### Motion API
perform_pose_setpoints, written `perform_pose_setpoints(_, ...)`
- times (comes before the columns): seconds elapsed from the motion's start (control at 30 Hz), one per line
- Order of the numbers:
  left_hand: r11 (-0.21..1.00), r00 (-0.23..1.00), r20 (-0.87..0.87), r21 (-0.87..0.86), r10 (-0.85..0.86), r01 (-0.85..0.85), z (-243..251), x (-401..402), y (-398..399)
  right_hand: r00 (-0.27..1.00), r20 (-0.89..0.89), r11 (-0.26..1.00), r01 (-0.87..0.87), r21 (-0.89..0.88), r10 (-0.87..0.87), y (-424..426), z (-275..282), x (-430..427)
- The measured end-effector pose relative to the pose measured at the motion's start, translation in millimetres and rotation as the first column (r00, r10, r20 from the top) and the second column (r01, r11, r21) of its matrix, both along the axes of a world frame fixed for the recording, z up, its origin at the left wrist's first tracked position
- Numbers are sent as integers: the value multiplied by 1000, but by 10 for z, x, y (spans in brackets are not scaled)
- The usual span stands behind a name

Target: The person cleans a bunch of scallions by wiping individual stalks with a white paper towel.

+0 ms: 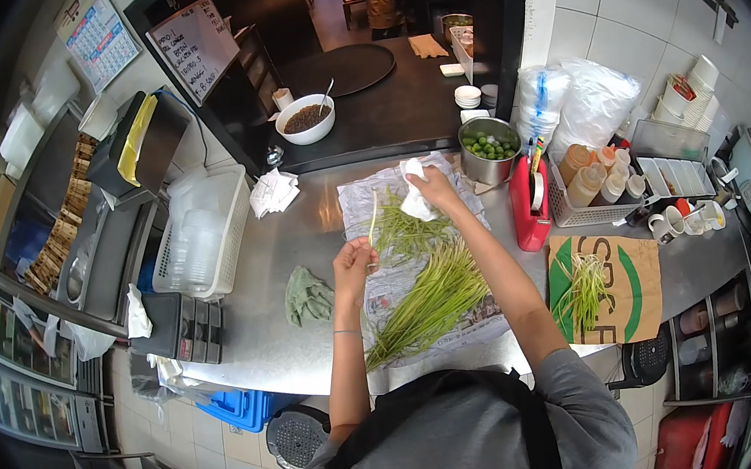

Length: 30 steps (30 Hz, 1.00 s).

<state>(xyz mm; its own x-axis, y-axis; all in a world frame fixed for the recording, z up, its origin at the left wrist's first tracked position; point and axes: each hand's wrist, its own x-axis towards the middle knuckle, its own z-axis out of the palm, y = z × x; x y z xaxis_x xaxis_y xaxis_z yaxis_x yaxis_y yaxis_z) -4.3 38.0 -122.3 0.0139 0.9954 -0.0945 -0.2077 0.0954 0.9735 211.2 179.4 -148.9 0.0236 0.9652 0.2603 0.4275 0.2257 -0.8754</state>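
My left hand [356, 258] pinches the lower end of a pale green stalk [373, 217], which stands nearly upright above the newspaper [353, 202]. In my right hand [434, 187] is a crumpled white tissue or cloth [417, 196], over the far part of the paper. Loose, thin green stems [403, 231] lie beneath it. Nearer to me, a large bundle of long green stalks [429, 290] rests slantwise on the newspaper. A smaller bunch [584, 288] with pale ends lies on a brown paper bag [639, 296] at the right.
A crumpled green cloth [308, 295] lies left of the newspaper on the steel counter [262, 329]. Beyond the paper's far right corner stands a steel pot [488, 166] of small green citrus fruits. A red tape dispenser [529, 208] and a basket of squeeze bottles [593, 211] stand to the right.
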Motion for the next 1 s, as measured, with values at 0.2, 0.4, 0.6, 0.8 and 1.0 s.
perform_pose_setpoints(0.2,1000,997,72,7,6,-6,79,49,134,924,-376,958,-165,-234,67,-392,208,-167)
perform_pose_setpoints(0.4,999,999,32,33,-13,12,152,312,217,580,-813,856,-438,-274,37,-750,258,-236)
perform_pose_setpoints(0.6,977,993,-88,204,80,-61,108,401,255,245,-968,860,-480,-172,-57,-971,275,-345)
perform_pose_setpoints(0.8,959,976,-194,279,102,-44,47,444,174,314,-949,847,-515,-130,45,-1013,250,-418)
perform_pose_setpoints(1.0,969,988,-145,244,61,-24,23,427,110,475,-880,915,-366,-169,27,-1086,341,-502)
